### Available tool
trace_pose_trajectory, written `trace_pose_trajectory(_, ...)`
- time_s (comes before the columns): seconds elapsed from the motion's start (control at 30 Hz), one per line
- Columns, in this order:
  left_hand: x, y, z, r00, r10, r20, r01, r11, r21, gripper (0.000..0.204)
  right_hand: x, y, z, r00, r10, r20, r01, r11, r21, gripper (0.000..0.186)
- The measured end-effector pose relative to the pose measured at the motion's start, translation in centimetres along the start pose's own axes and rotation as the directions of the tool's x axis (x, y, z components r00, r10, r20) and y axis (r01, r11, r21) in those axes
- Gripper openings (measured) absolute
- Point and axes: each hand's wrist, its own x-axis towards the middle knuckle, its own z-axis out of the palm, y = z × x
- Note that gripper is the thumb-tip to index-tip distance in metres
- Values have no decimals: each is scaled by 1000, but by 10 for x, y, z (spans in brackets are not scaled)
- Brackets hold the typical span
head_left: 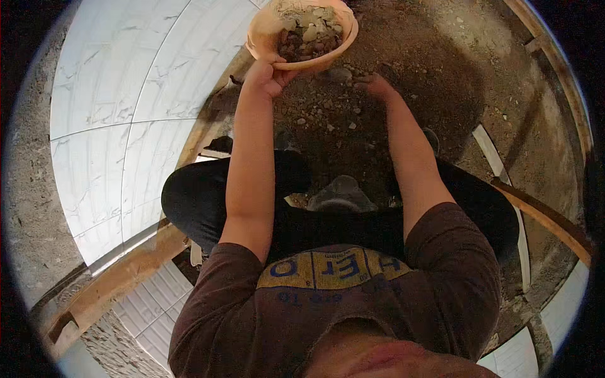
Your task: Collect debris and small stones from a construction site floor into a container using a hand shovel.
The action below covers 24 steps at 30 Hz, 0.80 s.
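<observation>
My left hand [268,75] is closed on the near rim of a pale orange plastic basin [302,65], thumb over the edge. Inside the basin lies a heap of stones and broken rubble [310,34], greyish on top and reddish-brown below. My right hand [376,86] reaches low over the dirt, just right of the basin. Its fingers are apart and point left toward a grey stone [340,75], somewhat blurred. Whether they touch the stone, I cannot tell.
Brown dirt ground [435,63] with scattered small stones spreads ahead and right. White marbled tiles [101,94] cover the left side, bordered by a wooden strip [107,280]. At the right are a narrow pale strip [490,151] and a wooden bar [542,214]. My bent knees flank the work area.
</observation>
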Motion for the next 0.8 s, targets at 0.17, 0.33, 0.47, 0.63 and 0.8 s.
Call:
trace_pose_trajectory(0.17,11,-3,-3,999,-33,-5,33,998,-55,12,-25,-15,-54,920,-42,390,-84,950,301,50)
trace_pose_trajectory(0.33,27,-21,-4,998,-36,-59,34,999,-37,14,-38,-55,-41,699,-28,715,32,999,9,45)
trace_pose_trajectory(0.47,38,-38,-10,996,-84,-21,81,992,-96,15,-34,-82,28,721,-138,679,264,961,-85,44)
trace_pose_trajectory(0.63,47,-49,-20,991,-131,-41,122,978,-168,13,-8,-55,55,828,-191,528,111,977,179,48)
trace_pose_trajectory(0.8,49,-48,-25,994,-85,-76,77,992,-105,10,14,7,-15,986,-57,154,3,945,328,51)
